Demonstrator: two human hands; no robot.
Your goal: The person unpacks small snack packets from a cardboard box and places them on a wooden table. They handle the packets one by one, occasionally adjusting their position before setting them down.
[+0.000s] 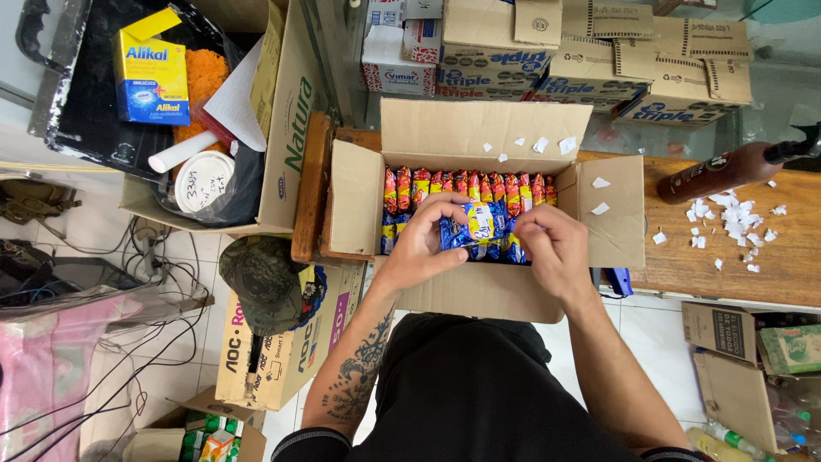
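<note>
An open cardboard box (357,197) rests on my lap against a wooden table edge. Inside stands a row of red and orange snack packets (466,186), with blue packets (389,231) below them. My left hand (421,244) and my right hand (556,248) together hold a blue and yellow snack packet (481,227) over the box's near side. The left fingers pinch its left end and the right fingers grip its right end.
A wooden table (727,257) at the right carries torn white paper scraps (734,218) and a dark brown bottle (727,171). Stacked cartons (599,60) stand behind. Another open box (282,103) with clutter lies at the left, and a camouflage cap (261,278) sits on a carton below.
</note>
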